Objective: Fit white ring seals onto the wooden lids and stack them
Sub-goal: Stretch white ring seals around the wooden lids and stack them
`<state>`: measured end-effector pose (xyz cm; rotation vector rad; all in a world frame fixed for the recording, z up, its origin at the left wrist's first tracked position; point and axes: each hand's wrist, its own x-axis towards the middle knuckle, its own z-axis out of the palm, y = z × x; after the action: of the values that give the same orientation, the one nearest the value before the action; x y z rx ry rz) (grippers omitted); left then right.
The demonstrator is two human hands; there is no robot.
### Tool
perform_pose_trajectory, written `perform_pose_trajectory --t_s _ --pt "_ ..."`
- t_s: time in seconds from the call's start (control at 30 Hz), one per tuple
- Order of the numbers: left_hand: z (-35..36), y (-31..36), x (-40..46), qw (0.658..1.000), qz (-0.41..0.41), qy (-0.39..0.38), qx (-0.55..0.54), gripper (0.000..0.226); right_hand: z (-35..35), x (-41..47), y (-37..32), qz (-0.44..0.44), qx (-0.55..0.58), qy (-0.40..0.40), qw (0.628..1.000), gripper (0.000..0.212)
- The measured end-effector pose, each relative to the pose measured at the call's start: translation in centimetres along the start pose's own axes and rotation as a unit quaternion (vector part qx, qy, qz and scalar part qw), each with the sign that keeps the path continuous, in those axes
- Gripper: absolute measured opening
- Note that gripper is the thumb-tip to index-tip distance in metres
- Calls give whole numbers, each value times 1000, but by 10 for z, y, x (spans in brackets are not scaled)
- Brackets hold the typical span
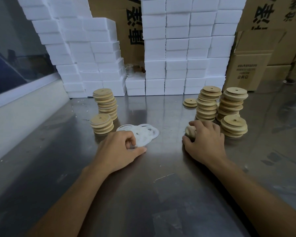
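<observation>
Left hand [120, 147] fingers curled, pinching a white ring seal [140, 148] at the seal pile [143, 131] edge, right hand [206, 142] gripping a wooden lid [190, 130], lid stacks [232, 108] just beyond it

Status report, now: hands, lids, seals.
Left hand pinching a white ring at the seal pile. Right hand gripping a wooden lid on edge. Lid stacks both sides, nothing between the hands.
</observation>
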<state>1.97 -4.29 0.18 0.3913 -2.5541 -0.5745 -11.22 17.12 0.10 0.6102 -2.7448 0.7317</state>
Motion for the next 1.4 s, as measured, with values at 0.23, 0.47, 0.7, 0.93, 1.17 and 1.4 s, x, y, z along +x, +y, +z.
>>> perform_pose_trajectory --t_s 0.23,0.47,0.7,0.93,1.17,1.4 --pt "-4 10 1 997 -1 -37 63 17 -1 1 0 -50 26 -18 998 36" --pt "-5 15 0 999 31 22 11 14 -3 -1 -3 -43 181 7 983 28" --pt "-10 38 1 912 -63 -37 -403 31 -5 -7 -7 -38 365 -30 930 29" --pt "6 48 -2 886 -160 -29 -433 20 3 -27 -39 22 561 -128 818 18" --pt "22 47 -3 924 -134 18 -357 14 8 -30 -45 -4 529 -137 837 9" --pt "30 50 -8 925 -79 24 -371 15 5 -32 -45 -11 527 -84 846 8"
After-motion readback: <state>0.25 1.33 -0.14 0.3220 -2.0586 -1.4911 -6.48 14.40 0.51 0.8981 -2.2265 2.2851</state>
